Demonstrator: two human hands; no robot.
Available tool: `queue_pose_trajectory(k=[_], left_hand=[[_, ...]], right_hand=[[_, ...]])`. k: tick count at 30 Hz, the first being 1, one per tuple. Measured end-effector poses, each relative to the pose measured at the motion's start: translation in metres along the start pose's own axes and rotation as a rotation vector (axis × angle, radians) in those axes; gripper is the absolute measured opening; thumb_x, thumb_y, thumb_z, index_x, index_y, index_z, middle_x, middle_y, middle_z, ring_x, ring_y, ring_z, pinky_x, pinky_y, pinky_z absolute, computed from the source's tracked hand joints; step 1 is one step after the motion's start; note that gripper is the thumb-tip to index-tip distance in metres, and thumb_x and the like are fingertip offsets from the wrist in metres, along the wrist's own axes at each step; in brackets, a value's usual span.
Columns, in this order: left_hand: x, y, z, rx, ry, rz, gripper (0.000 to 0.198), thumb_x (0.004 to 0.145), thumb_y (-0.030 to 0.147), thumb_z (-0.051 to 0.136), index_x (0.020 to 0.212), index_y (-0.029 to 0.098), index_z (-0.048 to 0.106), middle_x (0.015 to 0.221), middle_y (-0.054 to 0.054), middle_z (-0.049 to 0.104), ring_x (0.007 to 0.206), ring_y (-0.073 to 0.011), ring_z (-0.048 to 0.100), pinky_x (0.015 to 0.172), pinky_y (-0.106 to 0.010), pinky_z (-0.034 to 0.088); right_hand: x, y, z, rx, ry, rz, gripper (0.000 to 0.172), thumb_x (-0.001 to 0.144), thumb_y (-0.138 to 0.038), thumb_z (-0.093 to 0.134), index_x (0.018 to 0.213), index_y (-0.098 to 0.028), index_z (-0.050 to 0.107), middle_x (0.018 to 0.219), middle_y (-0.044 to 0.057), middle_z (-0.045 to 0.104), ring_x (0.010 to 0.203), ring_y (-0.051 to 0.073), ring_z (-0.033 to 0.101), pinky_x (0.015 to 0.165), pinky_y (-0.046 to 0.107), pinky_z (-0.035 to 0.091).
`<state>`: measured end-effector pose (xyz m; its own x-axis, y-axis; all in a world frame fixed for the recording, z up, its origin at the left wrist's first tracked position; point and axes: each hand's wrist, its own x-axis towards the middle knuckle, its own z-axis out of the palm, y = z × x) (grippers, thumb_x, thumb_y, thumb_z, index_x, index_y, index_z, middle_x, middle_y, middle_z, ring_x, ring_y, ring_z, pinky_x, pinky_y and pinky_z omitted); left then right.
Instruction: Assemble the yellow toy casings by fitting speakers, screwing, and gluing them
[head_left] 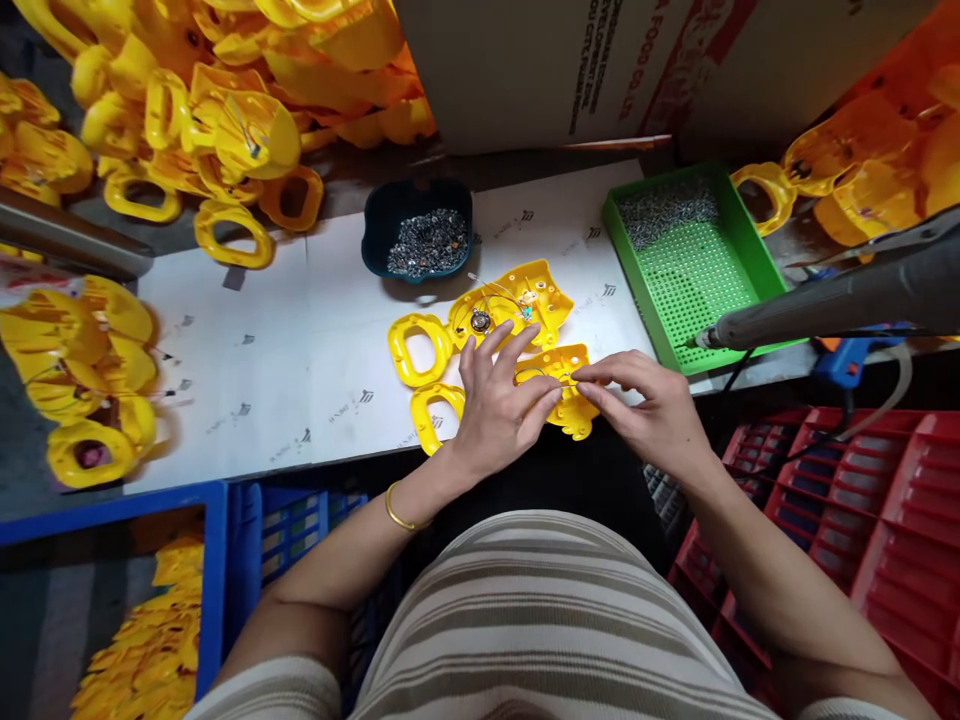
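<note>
Two yellow plastic shell halves with loop handles lie open on the white board in front of me. The upper shell half [555,285] holds a round dark part like a small speaker [481,320], thin wires and a small green part [527,313]. Over the lower shell half [576,412] both my hands meet. My left hand [499,400] partly covers it, thumb and forefinger pinched near its middle, other fingers stretched toward the upper half. Opposite, my right hand [649,405] pinches at the same spot with fingertips. What lies between the fingertips is too small to name.
A dark tray of small screws [427,245] and a green basket [630,275] with more metal pieces stand behind. An electric screwdriver [810,310] reaches in from the right. Yellow shells [247,130] pile up at the back left. A red crate [862,500] and blue crate [217,580] stand below.
</note>
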<state>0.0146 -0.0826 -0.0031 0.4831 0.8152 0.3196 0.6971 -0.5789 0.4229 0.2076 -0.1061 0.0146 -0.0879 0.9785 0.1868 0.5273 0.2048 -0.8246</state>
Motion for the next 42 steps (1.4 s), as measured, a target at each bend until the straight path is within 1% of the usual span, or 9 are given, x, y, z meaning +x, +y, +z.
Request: queue_pose_trajectory(k=[5, 8, 12, 20, 24, 27, 32, 36, 42], left_hand=[[0.000, 0.003, 0.001, -0.065, 0.015, -0.022, 0.016, 0.090, 0.032, 0.059, 0.095, 0.028, 0.074, 0.140, -0.006, 0.052, 0.136, -0.0297, 0.034, 0.112, -0.056, 0.024], [0.006, 0.009, 0.001, -0.133, -0.022, -0.062, 0.018, 0.091, 0.034, 0.058, 0.098, 0.027, 0.073, 0.140, -0.006, 0.052, 0.137, -0.0283, 0.034, 0.112, -0.053, 0.025], [0.012, 0.013, 0.000, -0.191, -0.051, -0.068, 0.018, 0.092, 0.033, 0.057, 0.088, 0.024, 0.072, 0.139, -0.006, 0.054, 0.136, -0.0272, 0.035, 0.113, -0.052, 0.026], [0.011, 0.016, -0.002, -0.235, -0.063, -0.127, 0.014, 0.091, 0.033, 0.060, 0.088, 0.025, 0.071, 0.136, -0.004, 0.056, 0.136, -0.0262, 0.034, 0.114, -0.049, 0.028], [0.012, 0.017, 0.000, -0.210, -0.036, -0.131, 0.015, 0.092, 0.032, 0.057, 0.086, 0.023, 0.068, 0.138, -0.006, 0.053, 0.138, -0.0263, 0.033, 0.114, -0.049, 0.027], [0.011, 0.018, 0.003, -0.128, -0.059, -0.136, 0.017, 0.094, 0.030, 0.051, 0.089, 0.022, 0.064, 0.144, -0.008, 0.046, 0.140, -0.0282, 0.029, 0.114, -0.053, 0.023], [0.013, 0.022, 0.008, -0.044, -0.112, -0.116, 0.016, 0.094, 0.030, 0.049, 0.090, 0.021, 0.062, 0.150, -0.010, 0.040, 0.142, -0.0308, 0.026, 0.114, -0.059, 0.017], [0.017, 0.027, 0.011, -0.035, -0.113, -0.116, 0.016, 0.093, 0.029, 0.050, 0.089, 0.021, 0.063, 0.149, -0.010, 0.040, 0.141, -0.0320, 0.027, 0.114, -0.059, 0.015], [0.019, 0.032, 0.016, -0.040, -0.116, -0.134, 0.016, 0.092, 0.030, 0.052, 0.087, 0.020, 0.063, 0.149, -0.009, 0.041, 0.142, -0.0324, 0.027, 0.114, -0.059, 0.015]], right_hand=[[-0.005, 0.008, 0.000, 0.238, 0.045, 0.297, 0.013, 0.078, -0.032, 0.072, 0.083, -0.020, 0.075, 0.076, 0.002, 0.075, 0.055, 0.011, 0.059, 0.050, 0.024, 0.045], [-0.006, 0.007, -0.001, 0.253, 0.053, 0.253, 0.011, 0.077, -0.031, 0.074, 0.082, -0.022, 0.076, 0.077, 0.001, 0.075, 0.059, 0.011, 0.059, 0.051, 0.025, 0.043], [-0.004, 0.006, -0.004, 0.220, 0.045, 0.132, 0.009, 0.079, -0.031, 0.072, 0.083, -0.024, 0.076, 0.081, 0.003, 0.075, 0.075, 0.016, 0.065, 0.064, 0.030, 0.049], [-0.006, 0.005, -0.001, 0.227, 0.080, 0.142, 0.009, 0.083, -0.027, 0.068, 0.086, -0.023, 0.075, 0.082, 0.003, 0.074, 0.075, 0.016, 0.065, 0.059, 0.028, 0.048], [-0.008, 0.006, -0.003, 0.137, 0.181, 0.082, 0.012, 0.087, -0.024, 0.063, 0.093, -0.023, 0.074, 0.090, 0.004, 0.072, 0.085, 0.016, 0.065, 0.064, 0.028, 0.049], [-0.014, 0.014, -0.006, 0.097, 0.260, 0.169, 0.019, 0.091, -0.028, 0.056, 0.103, -0.022, 0.070, 0.101, 0.006, 0.068, 0.075, 0.014, 0.064, 0.061, 0.027, 0.050], [-0.031, 0.030, 0.002, 0.224, 0.091, 0.340, 0.031, 0.092, -0.039, 0.054, 0.117, -0.021, 0.062, 0.107, 0.008, 0.067, 0.063, 0.011, 0.063, 0.061, 0.028, 0.054], [-0.039, 0.032, 0.012, 0.319, 0.032, 0.360, 0.037, 0.094, -0.041, 0.051, 0.125, -0.022, 0.058, 0.112, 0.009, 0.064, 0.065, 0.010, 0.063, 0.062, 0.028, 0.056], [-0.041, 0.033, 0.016, 0.255, -0.024, 0.337, 0.040, 0.095, -0.040, 0.048, 0.127, -0.020, 0.057, 0.110, 0.010, 0.063, 0.066, 0.011, 0.065, 0.064, 0.028, 0.055]])
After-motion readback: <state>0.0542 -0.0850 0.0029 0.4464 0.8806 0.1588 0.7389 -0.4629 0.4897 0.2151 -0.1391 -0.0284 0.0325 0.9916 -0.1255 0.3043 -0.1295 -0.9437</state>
